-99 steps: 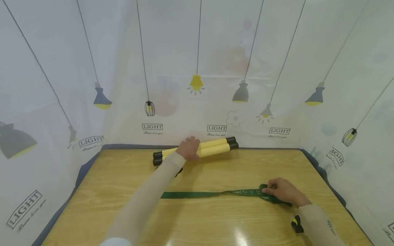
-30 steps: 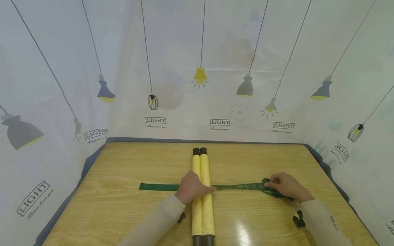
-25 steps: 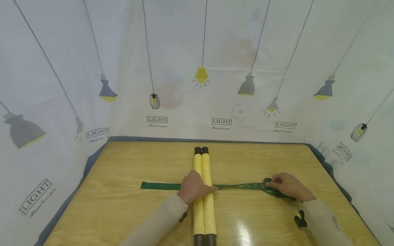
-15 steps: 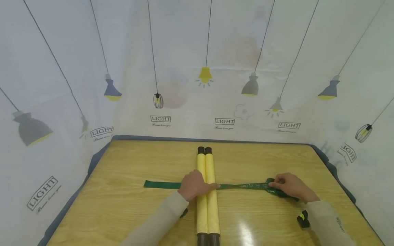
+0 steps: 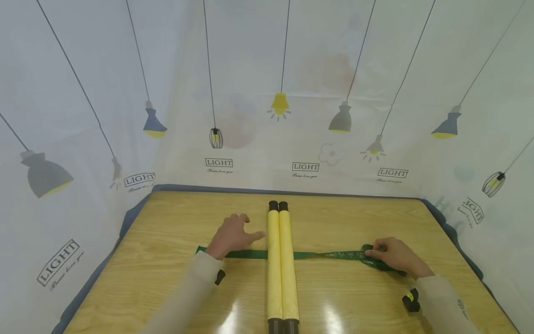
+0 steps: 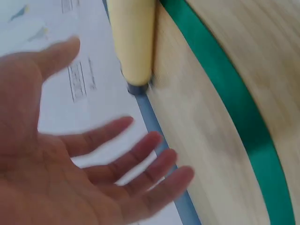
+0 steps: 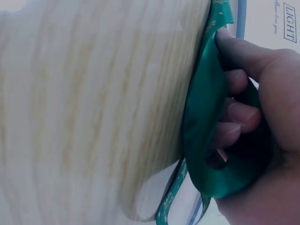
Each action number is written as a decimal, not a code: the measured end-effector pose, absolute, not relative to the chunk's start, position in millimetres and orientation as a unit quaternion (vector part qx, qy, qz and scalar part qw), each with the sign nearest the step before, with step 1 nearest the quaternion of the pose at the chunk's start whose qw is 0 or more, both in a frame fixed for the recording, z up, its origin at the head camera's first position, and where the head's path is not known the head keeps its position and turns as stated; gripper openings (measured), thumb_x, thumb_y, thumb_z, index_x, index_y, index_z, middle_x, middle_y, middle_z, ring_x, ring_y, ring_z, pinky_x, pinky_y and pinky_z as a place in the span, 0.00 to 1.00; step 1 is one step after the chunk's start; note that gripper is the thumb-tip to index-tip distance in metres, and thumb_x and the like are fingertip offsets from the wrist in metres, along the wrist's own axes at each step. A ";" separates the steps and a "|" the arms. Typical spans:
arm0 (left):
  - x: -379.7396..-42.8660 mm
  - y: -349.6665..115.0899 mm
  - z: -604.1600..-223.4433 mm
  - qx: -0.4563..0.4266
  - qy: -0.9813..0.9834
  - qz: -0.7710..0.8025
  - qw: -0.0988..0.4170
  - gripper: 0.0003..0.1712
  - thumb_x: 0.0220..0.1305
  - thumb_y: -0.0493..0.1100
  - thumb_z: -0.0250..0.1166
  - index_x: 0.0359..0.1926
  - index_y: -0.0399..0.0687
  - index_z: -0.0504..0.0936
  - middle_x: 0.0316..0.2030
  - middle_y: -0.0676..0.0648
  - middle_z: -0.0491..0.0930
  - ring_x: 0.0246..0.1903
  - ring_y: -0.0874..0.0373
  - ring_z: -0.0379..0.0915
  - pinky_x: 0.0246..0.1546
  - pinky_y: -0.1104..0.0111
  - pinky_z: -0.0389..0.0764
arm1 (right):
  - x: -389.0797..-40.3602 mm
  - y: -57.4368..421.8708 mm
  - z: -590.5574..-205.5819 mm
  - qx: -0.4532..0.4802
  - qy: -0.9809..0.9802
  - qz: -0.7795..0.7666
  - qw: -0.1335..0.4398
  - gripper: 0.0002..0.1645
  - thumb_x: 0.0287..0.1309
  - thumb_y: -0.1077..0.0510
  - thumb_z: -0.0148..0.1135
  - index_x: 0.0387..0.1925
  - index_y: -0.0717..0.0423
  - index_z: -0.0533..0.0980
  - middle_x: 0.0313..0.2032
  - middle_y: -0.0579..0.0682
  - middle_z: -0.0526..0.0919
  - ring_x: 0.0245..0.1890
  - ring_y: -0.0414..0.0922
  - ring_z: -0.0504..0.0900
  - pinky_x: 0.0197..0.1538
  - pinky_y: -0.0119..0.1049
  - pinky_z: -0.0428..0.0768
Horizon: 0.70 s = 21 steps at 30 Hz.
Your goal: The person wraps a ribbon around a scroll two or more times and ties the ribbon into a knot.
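Two yellow tubes lie across green ribbon | left hand empty, fingers apart | right hand pinches ribbon | seemingly placing step; next likely calls for gripping ribbon's left end

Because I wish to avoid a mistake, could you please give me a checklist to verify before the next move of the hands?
1. Two yellow tubes lie side by side: ok.
2. Green ribbon passes beneath the tubes: ok.
3. Right hand grips the ribbon: ok.
4. Left hand holds nothing: ok.
5. Ribbon untwisted: not ok, it appears to turn over between tubes and right hand.
6. Ribbon flat beneath the tubes: cannot tell, hidden there.
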<state>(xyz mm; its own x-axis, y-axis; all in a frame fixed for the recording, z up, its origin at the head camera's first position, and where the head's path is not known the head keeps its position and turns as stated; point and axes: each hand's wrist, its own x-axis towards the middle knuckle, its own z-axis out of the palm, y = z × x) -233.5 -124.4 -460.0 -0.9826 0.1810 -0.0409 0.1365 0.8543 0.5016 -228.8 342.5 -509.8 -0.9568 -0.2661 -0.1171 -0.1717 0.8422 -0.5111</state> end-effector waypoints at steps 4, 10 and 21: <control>-238.1 -146.9 -464.5 0.130 0.959 0.246 0.053 0.44 0.58 0.67 0.66 0.65 0.40 0.74 0.59 0.34 0.70 0.58 0.38 0.66 0.51 0.49 0.76 | -228.5 343.6 -510.6 -0.120 0.955 -0.258 0.087 0.20 0.63 0.40 0.61 0.26 0.50 0.74 0.20 0.44 0.67 0.21 0.42 0.65 0.27 0.36 0.66; -236.1 -172.8 -473.9 0.181 0.953 0.229 0.078 0.42 0.53 0.58 0.74 0.65 0.44 0.74 0.57 0.38 0.72 0.56 0.45 0.69 0.52 0.53 0.75 | -228.4 343.7 -512.5 -0.124 0.955 -0.257 0.075 0.21 0.63 0.39 0.61 0.25 0.50 0.74 0.19 0.43 0.65 0.19 0.41 0.63 0.26 0.35 0.65; -227.1 -193.1 -486.9 0.186 0.951 0.233 0.083 0.18 0.55 0.44 0.74 0.45 0.43 0.83 0.38 0.49 0.76 0.37 0.57 0.72 0.40 0.63 0.77 | -226.7 343.8 -515.1 -0.133 0.958 -0.251 0.050 0.21 0.63 0.38 0.61 0.25 0.48 0.74 0.19 0.43 0.66 0.20 0.40 0.62 0.28 0.35 0.66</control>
